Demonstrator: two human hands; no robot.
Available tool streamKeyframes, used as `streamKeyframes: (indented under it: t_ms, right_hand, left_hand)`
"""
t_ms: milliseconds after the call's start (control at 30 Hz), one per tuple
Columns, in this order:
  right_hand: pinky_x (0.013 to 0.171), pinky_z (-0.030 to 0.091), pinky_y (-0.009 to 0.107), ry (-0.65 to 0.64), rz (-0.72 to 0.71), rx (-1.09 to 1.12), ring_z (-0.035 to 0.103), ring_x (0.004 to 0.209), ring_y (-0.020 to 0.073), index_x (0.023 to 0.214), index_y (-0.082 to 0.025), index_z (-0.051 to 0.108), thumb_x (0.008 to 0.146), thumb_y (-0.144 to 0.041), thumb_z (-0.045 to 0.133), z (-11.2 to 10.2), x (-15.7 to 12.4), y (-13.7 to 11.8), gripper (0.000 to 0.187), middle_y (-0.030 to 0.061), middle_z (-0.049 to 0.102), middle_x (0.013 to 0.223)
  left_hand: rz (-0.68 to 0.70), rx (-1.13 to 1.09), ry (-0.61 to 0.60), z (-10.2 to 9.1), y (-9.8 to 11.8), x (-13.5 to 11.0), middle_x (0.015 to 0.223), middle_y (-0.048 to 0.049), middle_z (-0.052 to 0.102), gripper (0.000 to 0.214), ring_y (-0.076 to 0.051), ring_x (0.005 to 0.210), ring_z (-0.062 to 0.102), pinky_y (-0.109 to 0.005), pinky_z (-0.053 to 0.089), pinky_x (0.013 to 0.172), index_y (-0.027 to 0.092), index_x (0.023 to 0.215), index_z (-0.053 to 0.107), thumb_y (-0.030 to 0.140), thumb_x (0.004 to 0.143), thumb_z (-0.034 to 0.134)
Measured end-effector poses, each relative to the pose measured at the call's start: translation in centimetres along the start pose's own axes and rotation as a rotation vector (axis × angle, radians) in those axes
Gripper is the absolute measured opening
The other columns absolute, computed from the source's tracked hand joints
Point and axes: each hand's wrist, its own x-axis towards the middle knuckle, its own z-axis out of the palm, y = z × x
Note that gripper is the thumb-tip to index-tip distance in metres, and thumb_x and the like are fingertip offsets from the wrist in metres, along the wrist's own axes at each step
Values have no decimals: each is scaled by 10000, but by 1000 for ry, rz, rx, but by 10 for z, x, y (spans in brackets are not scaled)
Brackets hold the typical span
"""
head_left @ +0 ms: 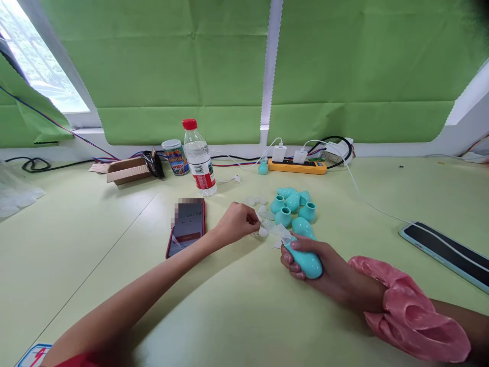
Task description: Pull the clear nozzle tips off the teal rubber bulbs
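Note:
My right hand [305,260] is wrapped round a turquoise pear-shaped plastic piece [308,264], its narrow end tilted up and to the left. A crumpled piece of clear film [281,232] sits at that narrow end. My left hand [239,222] is closed in a pinch just left of the film; what its fingertips hold, if anything, is too small to make out. Beyond both hands lies a group of similar turquoise pieces [292,202], some standing with round open necks upward. Small translucent white bits [263,211] are scattered by my left fingertips.
A phone showing a timer [189,224] lies left of my left wrist, with a water bottle [200,163] and a printed can [175,157] behind it. An orange power strip [298,166] stands at the back. Another phone [446,252], crossed by a white cable, lies at right.

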Motion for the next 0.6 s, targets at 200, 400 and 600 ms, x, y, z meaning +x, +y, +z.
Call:
streamKeyframes:
  t_ms: [200, 400, 600]
  right_hand:
    - [447, 384, 175, 4, -2, -153, 491, 504, 66, 808, -167, 462, 722, -357, 585, -1, 1, 5, 242, -7, 545, 649]
    - [308, 290, 147, -101, 63, -320, 432, 361, 49, 746, -155, 469, 763, -426, 498, -5, 1, 17, 273, -22, 527, 555]
    - [284, 218, 136, -227, 164, -430, 386, 322, 37, 792, -174, 441, 755, -418, 522, -2, -3, 15, 260, -44, 504, 526]
  left_hand:
    - [61, 76, 108, 7, 10, -6, 652, -32, 623, 189, -87, 532, 511, -199, 408, 570, 116, 778, 654, 146, 710, 480]
    - [359, 365, -54, 16, 47, -33, 523, -44, 555, 376, -119, 489, 478, -229, 304, 464, 126, 596, 572, 270, 832, 317]
    - [475, 295, -215, 23, 42, -37, 382, -33, 474, 537, -75, 354, 339, -246, 242, 434, 140, 399, 446, 214, 863, 186]
